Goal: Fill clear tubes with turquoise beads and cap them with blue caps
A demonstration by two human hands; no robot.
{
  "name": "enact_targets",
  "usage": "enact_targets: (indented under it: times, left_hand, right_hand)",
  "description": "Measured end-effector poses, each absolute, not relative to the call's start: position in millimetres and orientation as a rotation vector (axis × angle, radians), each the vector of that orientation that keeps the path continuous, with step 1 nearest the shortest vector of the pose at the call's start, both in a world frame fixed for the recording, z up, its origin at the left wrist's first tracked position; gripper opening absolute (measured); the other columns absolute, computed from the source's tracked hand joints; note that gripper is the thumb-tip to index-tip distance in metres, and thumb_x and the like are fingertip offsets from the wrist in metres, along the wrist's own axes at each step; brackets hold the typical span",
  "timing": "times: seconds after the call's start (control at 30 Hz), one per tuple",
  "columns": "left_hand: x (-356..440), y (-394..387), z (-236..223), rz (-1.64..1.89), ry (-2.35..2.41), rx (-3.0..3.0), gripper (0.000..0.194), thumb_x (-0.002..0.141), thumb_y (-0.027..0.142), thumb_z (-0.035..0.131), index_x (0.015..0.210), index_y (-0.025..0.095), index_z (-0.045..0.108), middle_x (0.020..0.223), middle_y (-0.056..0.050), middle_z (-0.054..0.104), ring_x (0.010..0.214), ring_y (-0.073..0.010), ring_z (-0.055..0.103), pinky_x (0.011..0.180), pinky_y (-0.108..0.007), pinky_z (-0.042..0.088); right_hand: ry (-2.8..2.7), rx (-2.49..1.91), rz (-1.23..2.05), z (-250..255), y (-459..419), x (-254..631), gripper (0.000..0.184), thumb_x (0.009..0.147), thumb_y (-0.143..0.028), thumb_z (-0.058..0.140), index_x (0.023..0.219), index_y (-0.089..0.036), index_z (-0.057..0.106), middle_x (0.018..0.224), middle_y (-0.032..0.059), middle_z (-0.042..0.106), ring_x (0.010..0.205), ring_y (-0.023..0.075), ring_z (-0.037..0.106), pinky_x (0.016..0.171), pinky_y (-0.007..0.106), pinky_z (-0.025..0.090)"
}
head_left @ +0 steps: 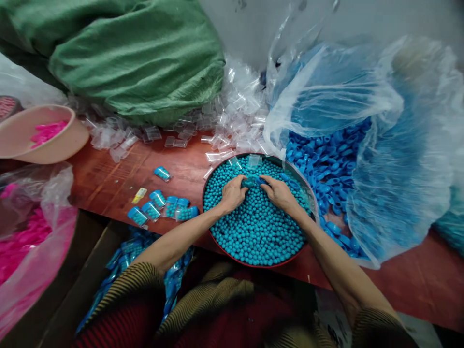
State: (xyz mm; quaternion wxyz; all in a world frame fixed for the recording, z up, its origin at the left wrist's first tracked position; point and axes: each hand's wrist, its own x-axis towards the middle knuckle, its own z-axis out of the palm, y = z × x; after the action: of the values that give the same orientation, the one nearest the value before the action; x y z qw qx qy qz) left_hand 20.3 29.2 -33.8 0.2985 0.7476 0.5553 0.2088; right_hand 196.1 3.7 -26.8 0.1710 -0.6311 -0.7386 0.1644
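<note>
My left hand [234, 194] is closed around a small clear plastic container [250, 182] with blue beads in it, over the far half of a round tub. My right hand [278, 193] pinches a blue cap [260, 180] against the container's right end; whether the cap is seated I cannot tell. Beneath both hands, blue beads [253, 232] fill the red-rimmed tub [250, 265]. An unfilled clear container [254, 161] lies on the beads at the far side. Some blue caps [290, 182] rest on the beads by my right hand.
Capped containers of beads [150, 211] lie left of the tub on the red table [108, 186]. Clear empty containers [239, 116] are heaped behind it, beside a green sack [145, 58]. A plastic bag [395, 193] spills blue caps [326, 169] at right. A bowl [47, 150] holds pink pieces.
</note>
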Motion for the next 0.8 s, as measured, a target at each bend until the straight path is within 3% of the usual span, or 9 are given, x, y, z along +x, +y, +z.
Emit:
enact_targets:
  times: [0.17, 0.3, 0.43, 0.57, 0.67, 0.8]
  left_hand:
    - [15.7, 33.5, -33.9, 0.641, 1.400, 1.799, 0.021, 0.073, 0.014, 0.061, 0.093, 0.017, 0.063, 0.075, 0.000, 0.060, 0.075, -0.0154, 0.057, 0.075, -0.029, 0.047]
    - [9.3, 30.1, -27.0, 0.758, 1.214, 1.729, 0.015, 0.074, 0.015, 0.058, 0.089, 0.017, 0.061, 0.079, 0.001, 0.059, 0.077, -0.0132, 0.055, 0.075, -0.026, 0.046]
    - [8.3, 19.3, -20.9, 0.782, 1.018, 1.593, 0.017, 0.079, 0.024, 0.053, 0.095, 0.017, 0.056, 0.073, 0.003, 0.056, 0.067, -0.0106, 0.051, 0.067, -0.023, 0.046]
    - [8.5, 6.2, -19.9, 0.751, 1.025, 1.484, 0.034, 0.080, 0.024, 0.052, 0.113, 0.017, 0.053, 0.074, 0.002, 0.055, 0.058, -0.0088, 0.048, 0.059, -0.022, 0.046]
    - [5.2, -0.5, -16.6, 0.641, 1.002, 1.407, 0.058, 0.080, 0.026, 0.053, 0.135, 0.018, 0.037, 0.076, 0.001, 0.054, 0.050, -0.0071, 0.044, 0.048, -0.021, 0.044]
    - [1.9, -4.5, -8.3, 0.563, 0.959, 1.309, 0.065, 0.079, 0.030, 0.056, 0.139, 0.021, 0.034, 0.078, -0.001, 0.056, 0.049, -0.0077, 0.050, 0.040, -0.018, 0.041]
  right_hand:
    - [-2.015, -1.517, 0.624, -29.6, 4.8, 184.3, 0.035, 0.085, -0.021, 0.051, 0.117, -0.019, 0.064, 0.108, 0.0080, 0.070, 0.098, 0.0210, 0.065, 0.089, 0.035, 0.049]
    - [-1.893, -1.428, 0.758, -17.8, -3.9, 182.7, 0.034, 0.085, -0.025, 0.052, 0.116, -0.023, 0.065, 0.109, 0.0044, 0.070, 0.101, 0.0206, 0.064, 0.091, 0.035, 0.049]
    - [-1.747, -1.443, 0.794, -8.3, -15.7, 175.3, 0.031, 0.085, -0.030, 0.051, 0.109, -0.021, 0.069, 0.089, 0.0019, 0.074, 0.076, 0.0178, 0.067, 0.074, 0.030, 0.053]
    - [-1.697, -1.484, 0.724, -6.8, -29.1, 165.2, 0.031, 0.087, -0.029, 0.047, 0.106, -0.019, 0.070, 0.081, 0.0017, 0.073, 0.068, 0.0160, 0.064, 0.067, 0.027, 0.050]
    - [-1.767, -1.516, 0.726, -4.6, -37.6, 163.8, 0.033, 0.089, -0.028, 0.044, 0.107, -0.019, 0.069, 0.077, 0.0023, 0.071, 0.064, 0.0154, 0.062, 0.064, 0.027, 0.049]
    - [-1.830, -1.544, 0.732, 2.1, -44.2, 166.7, 0.033, 0.091, -0.028, 0.040, 0.102, -0.019, 0.070, 0.065, 0.0004, 0.065, 0.055, 0.0137, 0.056, 0.058, 0.024, 0.045]
